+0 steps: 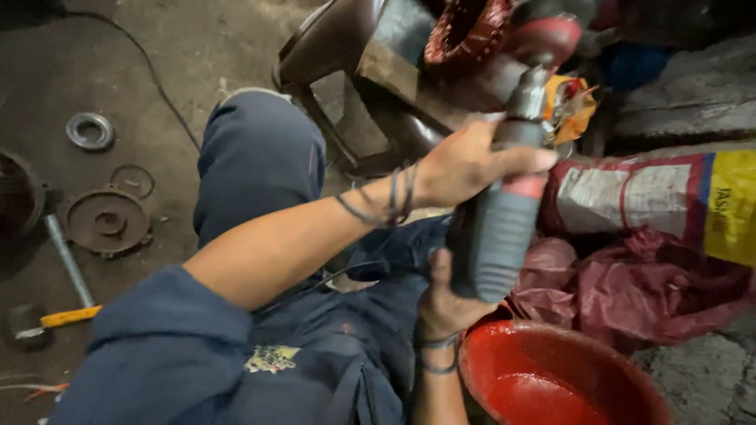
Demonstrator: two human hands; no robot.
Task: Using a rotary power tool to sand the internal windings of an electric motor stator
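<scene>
Both hands grip 1 power tool (504, 228), a grey hand-held grinder-type unit with a red band, held tilted nose-up above the person's lap. The left hand (465, 165) is clenched around the upper body of the tool, near the metal neck; dark bands sit on its wrist. The right hand (445, 303) grasps the ribbed grey lower body from beneath, thumb pointing up along the casing; 2 bands circle its wrist. The tool nose points toward a stator (468, 31) with copper-coloured windings, which rests on a dark plastic chair (331, 47) ahead of the knees.

Just below the tool, at the lower right, stands a red basin (551, 378). Beside it lie a crumpled maroon plastic bag (646, 283) and a printed sack (654, 197) in white, red and yellow.

On the concrete floor at the left lie a round metal cover plate (106, 222), a bearing ring (89, 131), and a hammer (47, 319) with a yellow handle.
</scene>
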